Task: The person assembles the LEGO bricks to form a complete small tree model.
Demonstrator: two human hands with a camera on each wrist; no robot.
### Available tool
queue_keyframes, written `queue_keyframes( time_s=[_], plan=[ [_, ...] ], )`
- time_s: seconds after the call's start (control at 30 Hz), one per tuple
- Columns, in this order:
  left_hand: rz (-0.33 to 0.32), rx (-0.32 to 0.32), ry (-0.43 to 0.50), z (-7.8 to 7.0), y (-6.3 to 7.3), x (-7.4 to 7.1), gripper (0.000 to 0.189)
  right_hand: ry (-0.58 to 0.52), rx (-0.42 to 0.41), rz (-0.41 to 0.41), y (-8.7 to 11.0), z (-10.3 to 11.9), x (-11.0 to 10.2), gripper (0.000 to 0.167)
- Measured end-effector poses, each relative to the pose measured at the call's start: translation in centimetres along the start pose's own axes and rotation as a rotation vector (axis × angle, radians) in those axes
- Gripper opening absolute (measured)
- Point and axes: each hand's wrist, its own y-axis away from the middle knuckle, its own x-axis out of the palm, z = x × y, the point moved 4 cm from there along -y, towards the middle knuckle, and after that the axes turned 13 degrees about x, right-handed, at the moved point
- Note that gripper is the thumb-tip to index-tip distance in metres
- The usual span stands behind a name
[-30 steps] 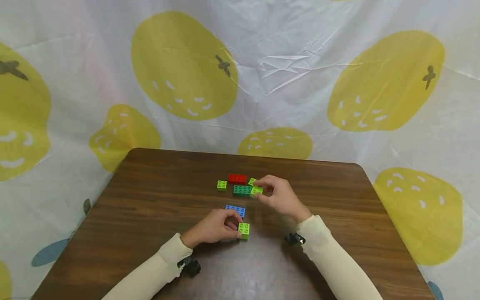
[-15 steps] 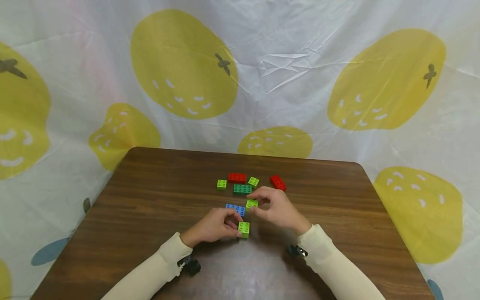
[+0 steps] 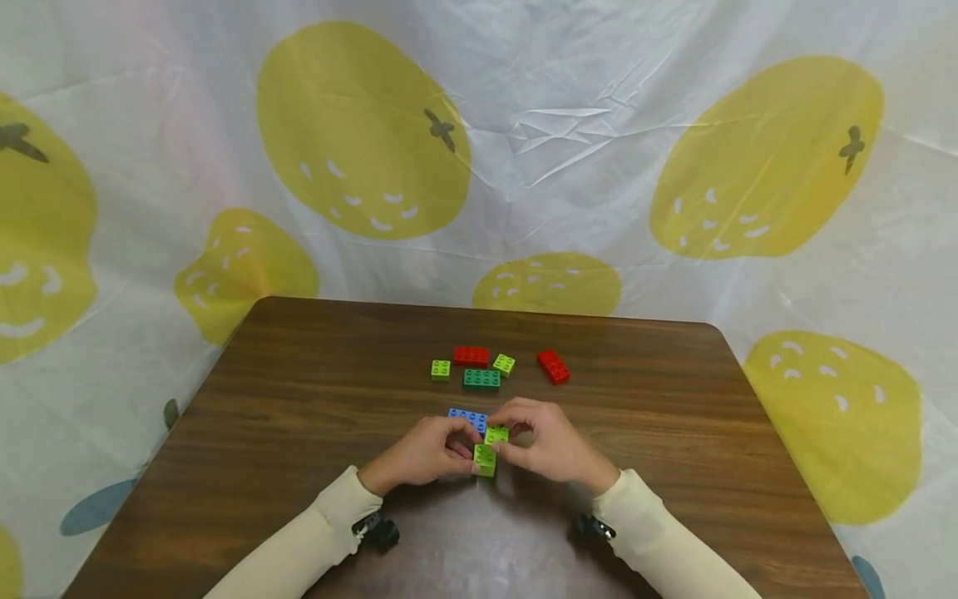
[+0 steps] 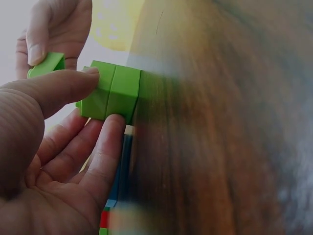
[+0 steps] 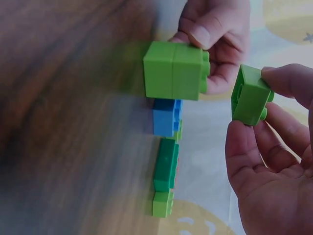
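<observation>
My left hand (image 3: 425,452) pinches a stack of two light green square toy building bricks (image 4: 113,90), one set on the other, standing on the table. Between thumb and fingertips my right hand (image 3: 554,443) pinches a single light green brick (image 5: 251,95). That brick is apart from the stack and higher than it, its hollow underside facing down toward the table. Just behind my left fingers lies a blue brick (image 3: 467,418), partly covered by them in the head view.
Beyond the hands on the brown wooden table (image 3: 314,366) lie a green brick (image 3: 481,379), a red brick (image 3: 471,356) and two small light green bricks. Another red brick (image 3: 553,366) lies farther right. A lemon-print curtain (image 3: 569,183) hangs behind the table.
My right hand has drawn a light green brick away from beside the green brick, toward me and left to the stack. My left hand has stayed on the stack.
</observation>
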Motion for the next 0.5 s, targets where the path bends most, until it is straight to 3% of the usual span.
queue_keyframes(
  time_s=[0.5],
  plan=[
    [-0.004, 0.005, 0.009, 0.3, 0.1, 0.0, 0.034, -0.011, -0.032, 0.016, 0.2, 0.1, 1.4, 0.028]
  ],
)
